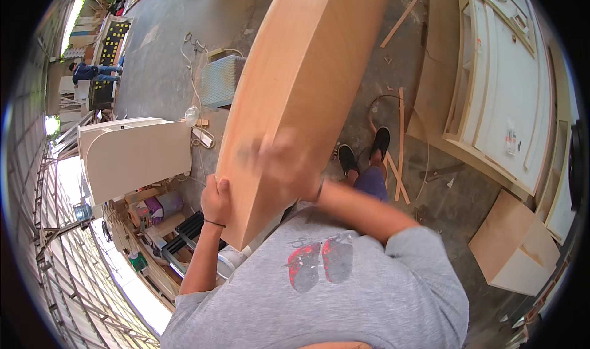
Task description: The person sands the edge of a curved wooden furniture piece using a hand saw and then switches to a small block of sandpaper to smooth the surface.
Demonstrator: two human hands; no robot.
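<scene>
A long pale wooden box (319, 60), perhaps a cabinet body, runs from close to my chest toward the far edge, with two of its faces meeting along a straight ridge. My left hand (215, 200) is closed around the box's left edge near its close end, thumb on the upper face. Over the ridge, my right hand (276, 161) is smeared by motion, at or just above the wood. Its fingers are too blurred to read, and whether it holds anything is hidden by the blur.
A white curved-front cabinet (138, 158) stands left. Below it are tools and boxes on a wooden bench (163, 226). Wood strips (401, 140) lie on the concrete floor. A large white-faced panel frame (501, 97) is at right. Far left, another person (92, 74) stands.
</scene>
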